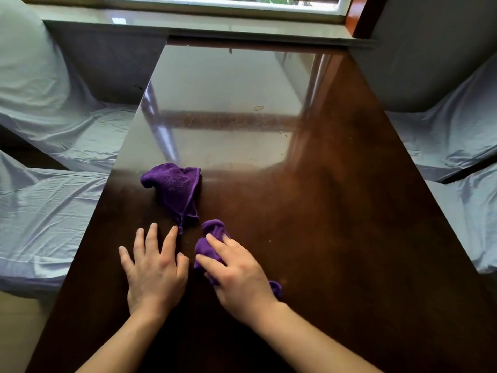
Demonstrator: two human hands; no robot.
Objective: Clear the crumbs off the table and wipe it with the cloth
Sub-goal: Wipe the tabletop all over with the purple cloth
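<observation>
A glossy dark brown table (pixel 336 211) fills the middle of the head view. A purple cloth (pixel 177 189) lies crumpled on it, its far part bunched near the table's left side. Its near part (pixel 212 232) runs under my right hand (pixel 239 275), which presses down on it with fingers curled over the fabric. My left hand (pixel 153 267) lies flat on the bare table just left of the cloth, fingers spread, index fingertip close to the cloth's corner. A few tiny pale specks (pixel 279 133) dot the table farther back.
Seats draped in pale blue-grey covers stand on both sides, left (pixel 53 146) and right (pixel 457 135). A window sill (pixel 188 25) runs along the table's far end. A small ring-shaped mark (pixel 258 108) shows on the tabletop.
</observation>
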